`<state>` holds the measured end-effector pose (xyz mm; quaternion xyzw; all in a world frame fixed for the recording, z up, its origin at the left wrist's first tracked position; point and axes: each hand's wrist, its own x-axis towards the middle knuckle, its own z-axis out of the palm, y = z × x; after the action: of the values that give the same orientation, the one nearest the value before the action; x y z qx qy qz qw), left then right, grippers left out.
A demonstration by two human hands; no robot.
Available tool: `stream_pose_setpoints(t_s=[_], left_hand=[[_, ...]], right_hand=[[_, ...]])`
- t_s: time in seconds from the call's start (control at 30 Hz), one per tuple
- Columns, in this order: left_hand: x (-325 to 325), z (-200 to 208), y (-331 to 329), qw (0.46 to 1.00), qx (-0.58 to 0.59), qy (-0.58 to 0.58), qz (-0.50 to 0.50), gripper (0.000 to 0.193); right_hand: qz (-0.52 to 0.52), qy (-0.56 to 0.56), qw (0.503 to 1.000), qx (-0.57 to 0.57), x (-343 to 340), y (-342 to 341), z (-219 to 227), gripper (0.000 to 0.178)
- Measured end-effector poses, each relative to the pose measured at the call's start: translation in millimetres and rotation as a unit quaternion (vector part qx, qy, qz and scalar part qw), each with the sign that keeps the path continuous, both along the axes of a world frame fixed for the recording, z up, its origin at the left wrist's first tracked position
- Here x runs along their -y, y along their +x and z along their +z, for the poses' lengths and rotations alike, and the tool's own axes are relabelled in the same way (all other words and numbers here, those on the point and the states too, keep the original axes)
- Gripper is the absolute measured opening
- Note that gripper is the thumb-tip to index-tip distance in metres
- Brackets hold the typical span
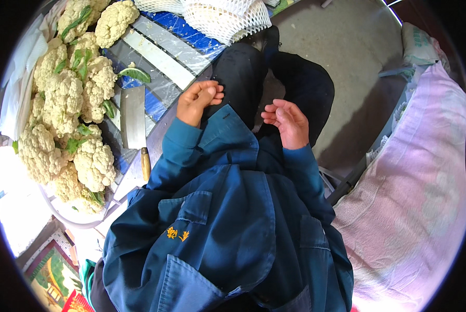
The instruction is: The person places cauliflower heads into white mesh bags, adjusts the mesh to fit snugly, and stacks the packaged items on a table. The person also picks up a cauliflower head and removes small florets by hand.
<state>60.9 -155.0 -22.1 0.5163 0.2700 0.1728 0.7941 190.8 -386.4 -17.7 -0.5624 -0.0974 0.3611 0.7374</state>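
And there it is, the clearest lettering in view: a short pair of yellow characters (178,234) stitched on the chest of the blue jacket (228,213), on the wearer's left side, bright against the dark cloth! They sit close together, just beside the pocket flap (194,207), a little lower in the view. Over to the upper right now, and the pale sack (417,46) carries faint green marks, too small and blurred to make out as letters or pattern. Down at the lower left, a red piece (77,302) shows yellow marks near the edge of the view, and whether those are writing, nobody could call it from here!
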Motion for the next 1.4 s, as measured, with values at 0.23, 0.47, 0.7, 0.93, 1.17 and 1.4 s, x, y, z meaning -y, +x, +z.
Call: stream_pose_setpoints(t_s=[0.23, 0.47, 0.7, 0.93, 1.17, 1.4], left_hand=[[29.2, 54.9, -40.0, 0.87, 0.1, 0.176, -0.45, 0.043], [49.4, 49.5, -42.2, 0.847, 0.141, 0.226, -0.459, 0.038], [43.2, 60.7, -34.2, 0.846, 0.104, 0.165, -0.497, 0.034], [33.3, 39.3, -21.3, 0.918, 0.0, 0.183, -0.351, 0.037], [23.4, 4.3, -15.6, 0.985, -0.044, 0.074, -0.152, 0.032], [30.0, -10.8, -3.6, 0.983, -0.065, 0.159, -0.07, 0.032]], right_hand=[[0.044, -0.015, 0.999, -0.023, 5.6, 0.5, -11.3, 0.028], [0.032, -0.047, 0.996, -0.062, -1.0, 10.4, -16.5, 0.03], [0.044, -0.051, 0.996, -0.066, 5.3, 10.7, -34.2, 0.03], [0.137, -0.049, 0.983, 0.11, -22.4, 3.0, 1.6, 0.03], [0.251, -0.087, 0.942, 0.205, -39.1, -9.7, -5.9, 0.028], [0.207, -0.102, 0.916, 0.329, -61.4, -14.1, -8.8, 0.019]])
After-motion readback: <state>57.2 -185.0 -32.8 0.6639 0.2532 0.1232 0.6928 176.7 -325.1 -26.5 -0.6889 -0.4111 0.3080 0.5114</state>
